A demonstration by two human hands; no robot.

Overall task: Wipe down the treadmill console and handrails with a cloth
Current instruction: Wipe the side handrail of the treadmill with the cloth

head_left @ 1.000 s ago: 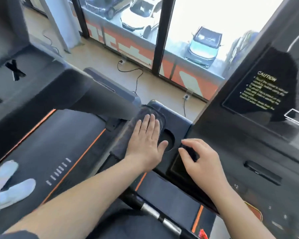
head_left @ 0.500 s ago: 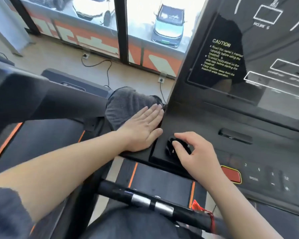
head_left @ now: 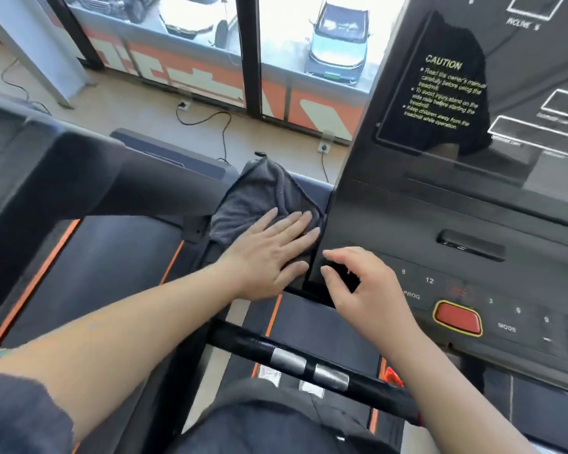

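Note:
A grey cloth [head_left: 259,198] lies spread over the left tray of the black treadmill console [head_left: 440,217], right against the console's upright edge. My left hand [head_left: 273,253] presses flat on the near part of the cloth, fingers stretched out and pointing right. My right hand [head_left: 371,290] rests on the console's lower left corner, beside the number keys, fingers curled loosely over a dark recess and holding nothing. Below both arms runs the black handrail [head_left: 243,342] with two silver sensor plates.
A red stop button [head_left: 458,317] and MODE keys sit to the right of my right hand. A neighbouring treadmill's arm [head_left: 79,178] and belt lie to the left. Floor cables and wall sockets run under the window ahead.
The view has swung right and closer to the console. My left hand has slid with the cloth toward the console's edge. My right hand has stayed at the console's left corner.

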